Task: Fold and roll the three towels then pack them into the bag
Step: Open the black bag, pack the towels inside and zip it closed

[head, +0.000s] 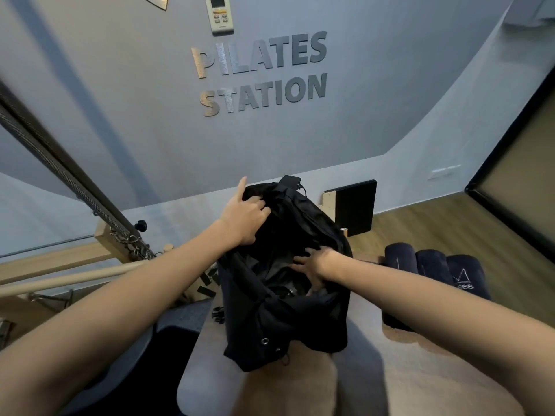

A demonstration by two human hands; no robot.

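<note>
A black fabric bag lies in front of me on a grey padded surface, its mouth gaping toward me. My left hand grips the bag's far upper edge, with the index finger sticking up. My right hand is at the right rim of the opening, fingers spread and reaching inside against the lining. Three dark navy rolled towels stand side by side to the right of the bag, the nearest one showing white embroidered lettering. The bag's interior looks dark; what it holds is hidden.
The grey padded surface continues toward me. Left of the bag are a wooden frame with a bar, metal springs and chains. A black panel leans on the lettered wall. Wood floor lies to the right.
</note>
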